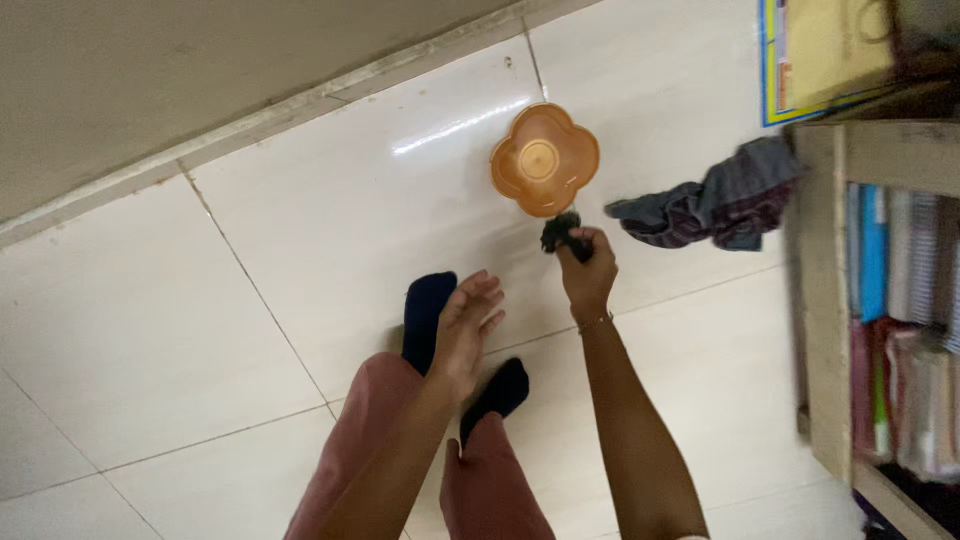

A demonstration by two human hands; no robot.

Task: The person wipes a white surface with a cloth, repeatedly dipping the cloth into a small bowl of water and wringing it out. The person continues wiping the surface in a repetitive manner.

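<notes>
Standing, looking straight down at a tiled floor [330,230].

Right hand [585,272] is reaching forward and clenching a small dark wad [560,232], probably cloth, bunched between fingers and thumb. The wad is sitting just at the near edge of an orange bowl [544,159], which is resting on the floor toward the wall edge [250,125] of the tiles. Cannot tell whether wad and bowl are touching. Left hand [465,335] is hanging released, fingers spread, holding nothing, hovering above the dark-socked feet [428,310].

Risks, as judged from here:
- The tile is glossy, throwing back a bright streak of light; socks on it are likely offering little grip while the person is leaning forward, so a slip seems possible.
- The bowl looks like light plastic; a nudge from the wad or knuckles could be sending it skating across the tile.
- A rumpled striped garment [715,205] is lying just beside the right hand, near the shelf [822,300] edge; it could be snagging a foot.

Materials and shapes: bowl is four-lobed, flower-like, smooth, with a round paler centre. Tiles are pale, large, square, with thin dark grout lines. Garment is soft, creased, grey and maroon. Shelf is worn wood, with stacked folded fabrics and books.
</notes>
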